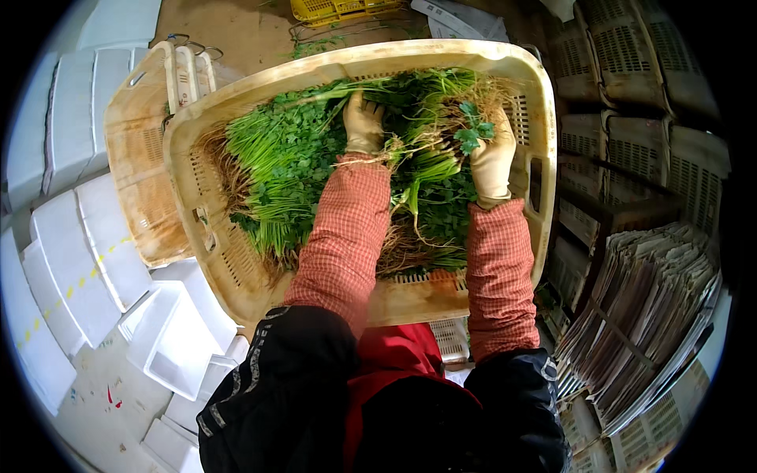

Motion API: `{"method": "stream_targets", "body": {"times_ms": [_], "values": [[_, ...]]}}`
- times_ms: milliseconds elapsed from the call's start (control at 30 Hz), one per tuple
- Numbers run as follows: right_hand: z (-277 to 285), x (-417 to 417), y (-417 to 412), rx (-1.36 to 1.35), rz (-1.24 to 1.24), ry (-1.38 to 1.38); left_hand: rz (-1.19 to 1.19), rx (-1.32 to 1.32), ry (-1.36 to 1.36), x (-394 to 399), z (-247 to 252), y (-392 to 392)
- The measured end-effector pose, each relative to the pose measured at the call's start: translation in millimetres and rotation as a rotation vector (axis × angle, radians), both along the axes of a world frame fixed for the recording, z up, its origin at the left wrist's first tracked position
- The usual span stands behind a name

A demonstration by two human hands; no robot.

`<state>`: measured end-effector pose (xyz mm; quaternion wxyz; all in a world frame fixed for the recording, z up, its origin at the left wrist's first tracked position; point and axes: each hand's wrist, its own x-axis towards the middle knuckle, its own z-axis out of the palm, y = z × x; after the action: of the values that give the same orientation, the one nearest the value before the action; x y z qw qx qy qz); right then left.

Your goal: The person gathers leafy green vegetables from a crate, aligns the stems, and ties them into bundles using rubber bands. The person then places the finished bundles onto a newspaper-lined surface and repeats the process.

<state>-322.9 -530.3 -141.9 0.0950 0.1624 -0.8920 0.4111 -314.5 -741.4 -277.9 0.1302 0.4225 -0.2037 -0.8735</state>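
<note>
A large, stained cream plastic crate (355, 58) lies before me, filled with bunches of rooted leafy greens (266, 171) that resemble celery or coriander. Both my hands wear cream gloves and reach into it. My left hand (363, 125) is among the leaves near the crate's middle, its fingertips partly hidden by stems. At the right side, my right hand (495, 158) grips the root end of a bunch (452, 115), roots spilling over its fingers. Loose stalks with pale roots (412, 198) lie between my forearms, over more bunches.
More cream crates (142, 159) stand against the left side. White foam boxes (177, 337) are piled at lower left. Crates are stacked (633, 142) along the right, above a strapped bundle of flattened cardboard or paper (641, 319). A yellow crate (343, 9) sits on the floor beyond.
</note>
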Motion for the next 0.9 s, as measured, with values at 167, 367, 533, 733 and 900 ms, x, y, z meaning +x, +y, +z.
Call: {"method": "stream_targets", "body": {"times_ms": [167, 367, 533, 733, 900], "values": [[4.9, -1.7, -4.8, -0.063, 0.021, 0.019, -0.556, -0.644, 0.314, 25.8, -10.3, 2.5], [14.5, 1.7, -3.5, -0.160, -0.014, 0.032, -0.454, -1.032, 0.617, 14.3, 28.6, 52.2], [15.1, 7.9, -4.0, -0.355, -0.071, -0.021, -0.642, -0.496, 0.452, 16.8, 92.4, 58.7], [97.6, 20.5, -11.1, -0.612, 0.012, 0.015, -0.463, -1.044, 0.530, 32.1, 168.2, 72.3], [127.3, 40.5, 39.4, -1.031, -0.228, -0.269, -0.313, -1.286, 0.401, 61.1, 264.0, 121.7]]}}
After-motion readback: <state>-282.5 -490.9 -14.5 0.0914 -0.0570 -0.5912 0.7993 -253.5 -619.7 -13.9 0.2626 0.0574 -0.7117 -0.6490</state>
